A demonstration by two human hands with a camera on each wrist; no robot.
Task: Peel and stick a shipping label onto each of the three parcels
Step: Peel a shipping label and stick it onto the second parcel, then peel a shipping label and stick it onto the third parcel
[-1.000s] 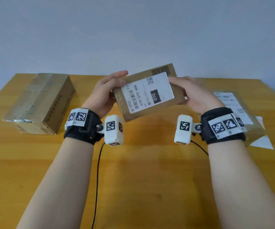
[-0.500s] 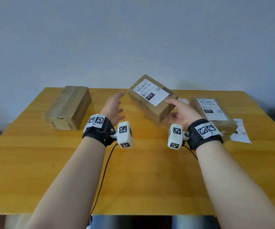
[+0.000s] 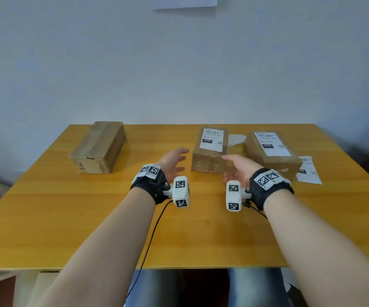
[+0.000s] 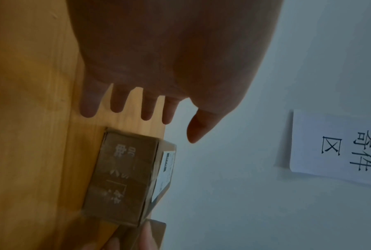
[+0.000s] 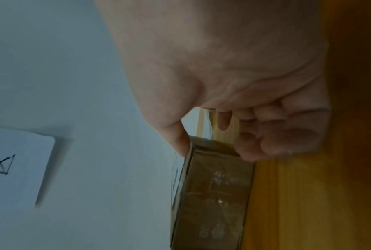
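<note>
Three brown parcels lie on the wooden table [image 3: 46, 207]. The left parcel [image 3: 97, 147] has only tape on top. The middle parcel [image 3: 208, 161] [image 4: 124, 177] [image 5: 218, 194] carries a white label [image 3: 212, 139], as does the right parcel [image 3: 274, 160]. My left hand [image 3: 174, 160] [image 4: 137, 110] hovers with spread, straight fingers just left of the middle parcel, not touching it. My right hand [image 3: 234, 168] [image 5: 218, 148] is at that parcel's near right corner, thumb on the top edge and curled fingers against the side.
A printed label sheet [image 3: 308, 171] lies flat to the right of the right parcel. White backing paper [image 3: 235, 139] sits between the two labelled parcels at the back. A paper sign [image 3: 184, 2] [image 4: 340, 148] hangs on the wall.
The labelled middle parcel, held up in both hands a second ago, now rests on the table. My left hand has let go and drawn away to the left.
</note>
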